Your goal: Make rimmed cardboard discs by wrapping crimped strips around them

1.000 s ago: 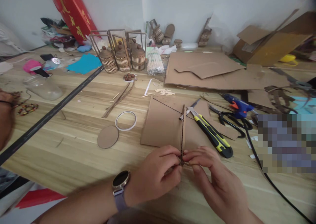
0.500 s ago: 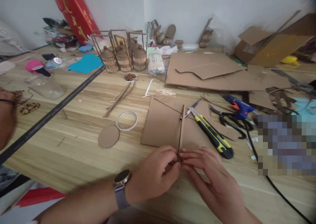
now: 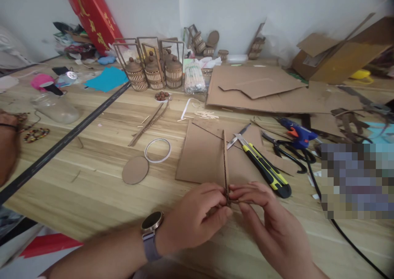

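Observation:
A narrow cardboard strip (image 3: 225,160) stands on edge, pointing away from me, its near end between my hands. My left hand (image 3: 197,215), with a watch on the wrist, pinches that near end. My right hand (image 3: 271,221) is closed, thumb and fingers pinching a thin end at the strip's right side; the fingers partly hide it. Under the strip's far part lies a flat cardboard sheet (image 3: 197,156). A yellow and black utility knife (image 3: 264,166) rests just beyond my right hand, and a slim metal blade tool (image 3: 239,135) is close to the strip's far end.
To the left lie a cardboard disc (image 3: 135,170) and a white ring (image 3: 157,150). Black-handled scissors (image 3: 286,147) and a blue glue gun (image 3: 297,133) are at the right. Small lidded baskets (image 3: 154,72) stand behind. Another person's arm (image 3: 9,147) shows at far left.
The strip's far end has swung slightly left. My right hand's fingers have shifted a little right, with a thin end now showing between them. My left hand has barely moved.

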